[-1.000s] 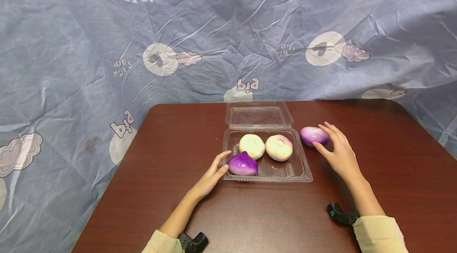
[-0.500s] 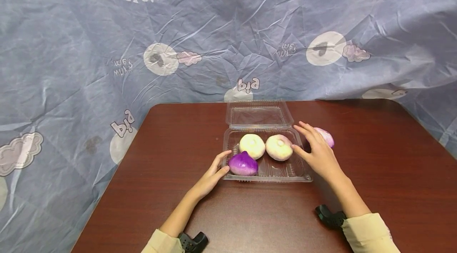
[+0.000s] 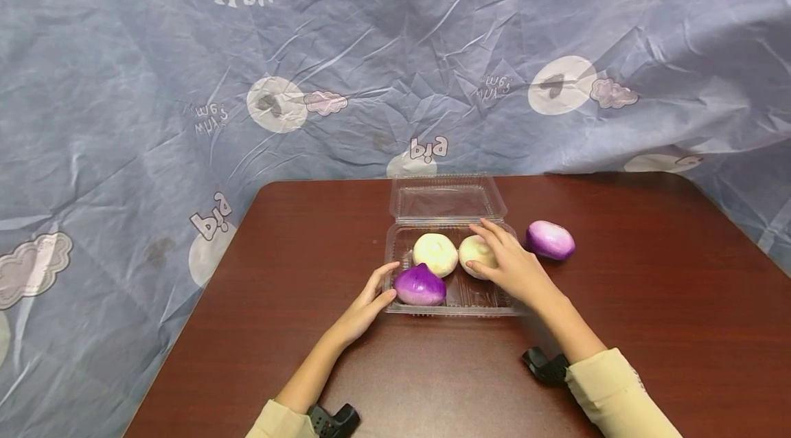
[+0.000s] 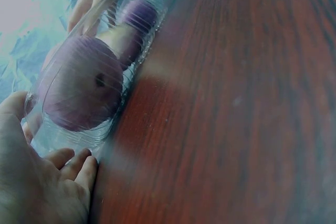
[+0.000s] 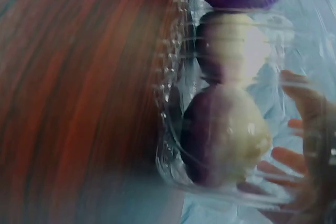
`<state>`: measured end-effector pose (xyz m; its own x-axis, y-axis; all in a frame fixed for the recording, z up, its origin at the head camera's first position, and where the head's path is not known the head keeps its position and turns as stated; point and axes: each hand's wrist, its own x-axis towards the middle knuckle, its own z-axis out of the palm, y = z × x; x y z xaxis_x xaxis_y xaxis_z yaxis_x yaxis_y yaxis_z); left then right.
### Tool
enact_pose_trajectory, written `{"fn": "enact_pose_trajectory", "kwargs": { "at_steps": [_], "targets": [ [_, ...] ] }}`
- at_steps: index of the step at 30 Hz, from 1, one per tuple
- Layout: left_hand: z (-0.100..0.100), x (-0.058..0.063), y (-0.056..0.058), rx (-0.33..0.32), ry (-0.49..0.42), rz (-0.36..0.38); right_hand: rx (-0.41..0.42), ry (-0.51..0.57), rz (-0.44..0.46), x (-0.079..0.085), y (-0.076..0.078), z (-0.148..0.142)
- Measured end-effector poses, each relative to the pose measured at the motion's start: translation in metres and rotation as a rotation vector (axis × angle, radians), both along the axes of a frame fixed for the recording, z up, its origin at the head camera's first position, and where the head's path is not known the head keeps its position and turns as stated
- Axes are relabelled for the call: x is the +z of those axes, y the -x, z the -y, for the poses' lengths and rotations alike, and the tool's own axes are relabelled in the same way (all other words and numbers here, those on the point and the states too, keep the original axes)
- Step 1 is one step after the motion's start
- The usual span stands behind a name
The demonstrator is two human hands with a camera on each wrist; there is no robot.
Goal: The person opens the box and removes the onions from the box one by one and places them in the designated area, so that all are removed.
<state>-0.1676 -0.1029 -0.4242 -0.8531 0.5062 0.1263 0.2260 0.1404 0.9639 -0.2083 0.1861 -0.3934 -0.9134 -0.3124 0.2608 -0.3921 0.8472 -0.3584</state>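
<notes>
A clear plastic container (image 3: 460,311) lies with its lid folded back. Inside it are three purple-and-white bulbs that look like turnips: a purple one with its tip up (image 3: 420,285) at the front left, and two pale-side-up ones, a left bulb (image 3: 435,255) and a right bulb (image 3: 474,256). My left hand (image 3: 366,304) touches the container's left side, thumb and fingers apart near the front corner. Over the right bulb is my right hand (image 3: 516,270), fingers spread and partly covering it. In the right wrist view its fingertips (image 5: 289,158) show beside that bulb, uncurled.
One more purple-and-white bulb (image 3: 550,240) lies on its side on the brown table (image 3: 432,369), right of the container. The transparent lid (image 3: 448,201) rests towards the table's back edge. Behind hangs a blue printed cloth (image 3: 371,60).
My right hand has moved left, from the loose bulb on the table to over the right bulb in the container. The loose bulb now lies uncovered. My left hand has stayed in place.
</notes>
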Motion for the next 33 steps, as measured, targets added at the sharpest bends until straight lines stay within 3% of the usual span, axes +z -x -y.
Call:
{"fn": "enact_pose_trajectory", "kwargs": {
  "at_steps": [11, 21, 33],
  "targets": [
    [0.0, 0.001, 0.0, -0.007, 0.005, 0.007, 0.038, -0.141, -0.002, -0.007, 0.002, 0.009],
    [0.0, 0.001, -0.001, -0.005, 0.009, 0.005, 0.053, -0.171, -0.063, -0.009, 0.001, 0.009],
    [0.0, 0.0, 0.0, 0.007, 0.009, -0.005, 0.031, -0.164, 0.026, 0.001, -0.005, 0.008]
  ]
}}
